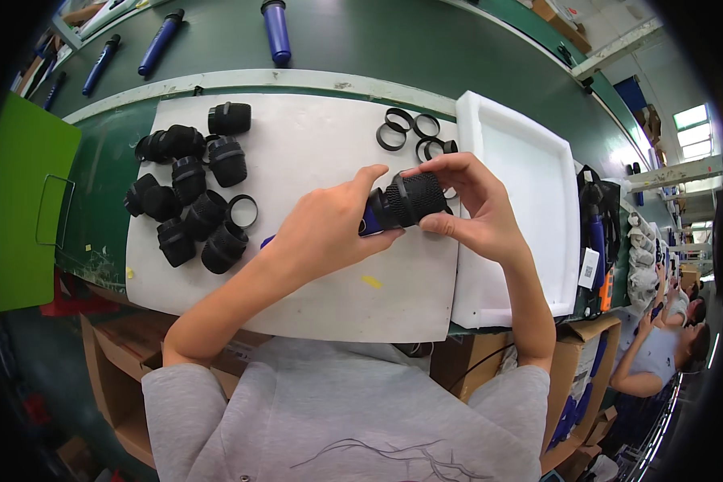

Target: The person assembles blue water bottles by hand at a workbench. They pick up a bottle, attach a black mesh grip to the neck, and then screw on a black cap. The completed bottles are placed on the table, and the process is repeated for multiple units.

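Note:
A microphone (412, 199) with a black mesh head and a blue body lies sideways between my hands, above the pale work sheet (297, 305). My left hand (325, 221) is wrapped round its blue body, and most of that body is hidden under the palm. The thumb and fingers of my right hand (478, 205) grip the mesh head from its end. Several black rings (391, 136) lie just beyond my right hand. To the left is a group of loose black microphone heads (205, 214), with a single black ring (243, 211) beside them.
A white foam tray (518, 297) stands right of the sheet. Blue microphones (276, 34) lie on the green belt (361, 48) beyond the pale rail. A green bin (24, 209) is at the left, an open carton (578, 386) at the lower right. Another person (659, 349) sits further right.

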Motion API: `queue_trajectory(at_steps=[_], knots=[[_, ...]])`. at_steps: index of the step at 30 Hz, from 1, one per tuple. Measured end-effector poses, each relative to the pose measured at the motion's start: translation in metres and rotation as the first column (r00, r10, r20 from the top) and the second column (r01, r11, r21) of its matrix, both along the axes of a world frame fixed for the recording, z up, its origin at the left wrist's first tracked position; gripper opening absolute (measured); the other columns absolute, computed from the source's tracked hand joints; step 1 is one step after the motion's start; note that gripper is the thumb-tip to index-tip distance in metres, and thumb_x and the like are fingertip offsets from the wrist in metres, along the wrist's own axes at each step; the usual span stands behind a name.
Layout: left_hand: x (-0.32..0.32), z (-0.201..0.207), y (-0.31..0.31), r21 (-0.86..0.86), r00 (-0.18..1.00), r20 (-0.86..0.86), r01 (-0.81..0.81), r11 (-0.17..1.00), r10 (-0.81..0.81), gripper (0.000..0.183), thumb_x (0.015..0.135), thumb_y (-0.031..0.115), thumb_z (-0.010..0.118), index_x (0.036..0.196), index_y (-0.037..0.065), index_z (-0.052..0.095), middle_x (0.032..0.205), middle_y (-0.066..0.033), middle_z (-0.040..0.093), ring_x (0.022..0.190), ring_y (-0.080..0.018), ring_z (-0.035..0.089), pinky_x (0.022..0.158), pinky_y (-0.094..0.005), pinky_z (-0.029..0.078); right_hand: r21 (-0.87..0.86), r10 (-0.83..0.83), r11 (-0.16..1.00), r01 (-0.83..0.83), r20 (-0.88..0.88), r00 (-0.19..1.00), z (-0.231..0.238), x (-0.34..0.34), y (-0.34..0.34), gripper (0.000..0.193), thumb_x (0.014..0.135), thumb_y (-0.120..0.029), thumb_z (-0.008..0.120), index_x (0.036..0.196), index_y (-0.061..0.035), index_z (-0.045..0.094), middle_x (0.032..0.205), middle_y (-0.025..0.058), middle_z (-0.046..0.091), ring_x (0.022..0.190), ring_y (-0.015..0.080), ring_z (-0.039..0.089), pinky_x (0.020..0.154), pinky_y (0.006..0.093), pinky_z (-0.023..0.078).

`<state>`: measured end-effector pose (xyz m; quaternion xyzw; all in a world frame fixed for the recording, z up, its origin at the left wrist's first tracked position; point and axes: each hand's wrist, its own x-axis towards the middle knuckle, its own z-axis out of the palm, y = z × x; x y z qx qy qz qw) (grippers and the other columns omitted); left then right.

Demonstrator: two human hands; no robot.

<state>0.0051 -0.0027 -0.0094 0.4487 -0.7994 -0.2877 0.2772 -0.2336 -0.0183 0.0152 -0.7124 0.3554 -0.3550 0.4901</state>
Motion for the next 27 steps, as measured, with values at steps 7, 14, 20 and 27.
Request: queue_trajectory(at_steps=[7, 14, 20, 27], knots=[[-0.002, -0.005, 0.000, -0.067, 0.999, -0.027, 0.016, 0.998, -0.018, 0.057, 0.079, 0.035, 0.084, 0.116, 0.000, 0.060, 0.088, -0.0202, 0.071, 0.076, -0.0367, 0.071, 0.066, -0.0425, 0.056, 0.057, -0.103, 0.994, 0.098, 0.105, 0.989, -0.016, 0.006, 0.009, 0.056, 0.078, -0.008, 0.087, 0.125, 0.0002, 0.056, 0.117, 0.0099, 0.065, 0.106, 0.0186, 0.065, 0.097, 0.0343, 0.050], [-0.004, -0.004, 0.003, -0.109, 0.999, -0.029, 0.034, 0.993, -0.037, 0.052, 0.077, 0.035, 0.086, 0.108, 0.000, 0.061, 0.086, -0.0182, 0.070, 0.073, -0.0349, 0.071, 0.063, -0.0404, 0.056, 0.030, -0.100, 0.995, 0.100, -0.010, 0.995, -0.007, 0.003, 0.012, 0.061, 0.077, -0.013, 0.089, 0.126, 0.0012, 0.056, 0.118, 0.0112, 0.066, 0.107, 0.0172, 0.064, 0.093, 0.0320, 0.050], [-0.006, -0.002, 0.004, -0.149, 0.996, -0.091, -0.005, 0.989, -0.008, 0.051, 0.075, 0.032, 0.087, 0.107, 0.001, 0.062, 0.086, -0.0171, 0.071, 0.074, -0.0336, 0.072, 0.062, -0.0392, 0.057, 0.051, -0.133, 0.990, 0.129, 0.089, 0.987, -0.016, 0.006, 0.015, 0.058, 0.076, -0.017, 0.091, 0.120, -0.0010, 0.057, 0.106, 0.0063, 0.069, 0.097, 0.0114, 0.065, 0.077, 0.0247, 0.046], [-0.005, -0.002, 0.008, -0.130, 1.000, -0.028, 0.009, 0.991, -0.012, 0.047, 0.077, 0.029, 0.086, 0.106, 0.000, 0.062, 0.087, -0.0175, 0.071, 0.072, -0.0338, 0.072, 0.062, -0.0396, 0.057, 0.045, -0.114, 0.993, 0.111, 0.064, 0.991, -0.011, 0.006, 0.016, 0.057, 0.076, -0.018, 0.091, 0.119, -0.0002, 0.057, 0.105, 0.0062, 0.068, 0.100, 0.0139, 0.066, 0.083, 0.0268, 0.049]])
